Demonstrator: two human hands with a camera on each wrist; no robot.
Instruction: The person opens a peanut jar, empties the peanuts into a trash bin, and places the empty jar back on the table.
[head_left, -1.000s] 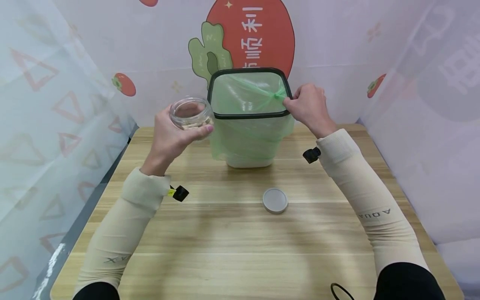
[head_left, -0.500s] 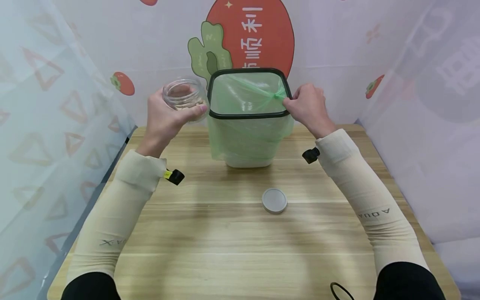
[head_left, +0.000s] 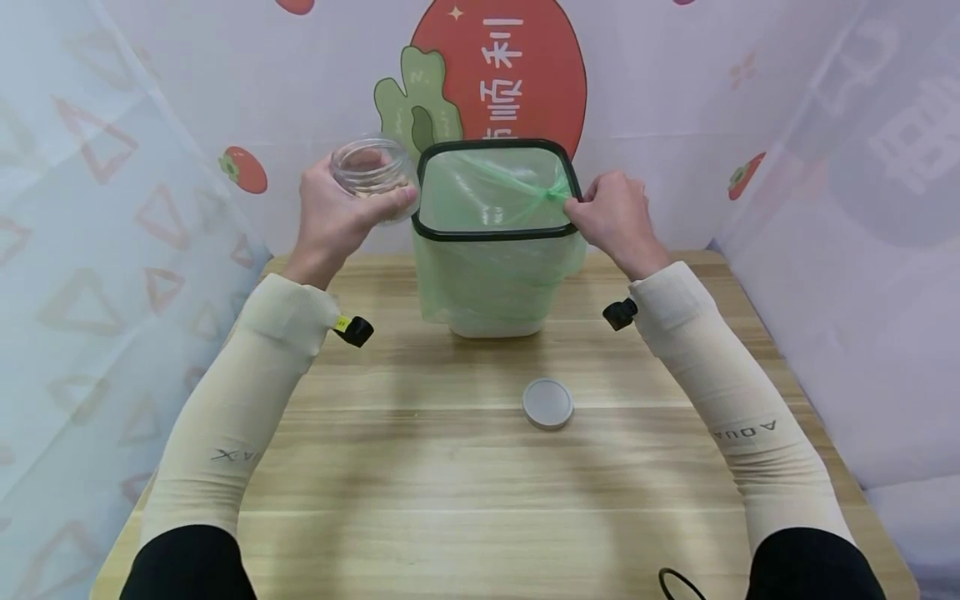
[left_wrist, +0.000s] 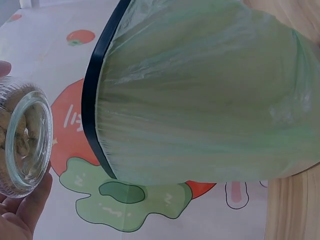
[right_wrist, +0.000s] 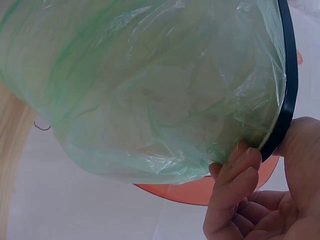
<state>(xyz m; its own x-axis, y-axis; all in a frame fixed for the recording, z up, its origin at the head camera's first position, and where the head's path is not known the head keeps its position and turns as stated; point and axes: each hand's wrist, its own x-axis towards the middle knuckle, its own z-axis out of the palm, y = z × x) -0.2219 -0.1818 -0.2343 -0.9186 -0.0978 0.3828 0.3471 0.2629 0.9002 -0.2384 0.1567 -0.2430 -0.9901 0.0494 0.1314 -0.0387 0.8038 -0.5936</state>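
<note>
White printed cloth (head_left: pixel 660 92) backs a pale wooden table (head_left: pixel 420 483). Raised above it, a clear round glass jar (head_left: pixel 373 173) of brownish pieces (left_wrist: pixel 22 144) is clasped between curled thumb and fingers of the left hand (head_left: pixel 333 204), probably to leave its mouth free. Just beside, apart, stands a white bin (head_left: pixel 495 330) draped with a translucent green plastic bag (head_left: pixel 487 279); the right hand (head_left: pixel 617 221) pinches its black rim (head_left: pixel 495 236), seemingly for steadiness. A round grey lid (head_left: pixel 547 402) lies nearer.
</note>
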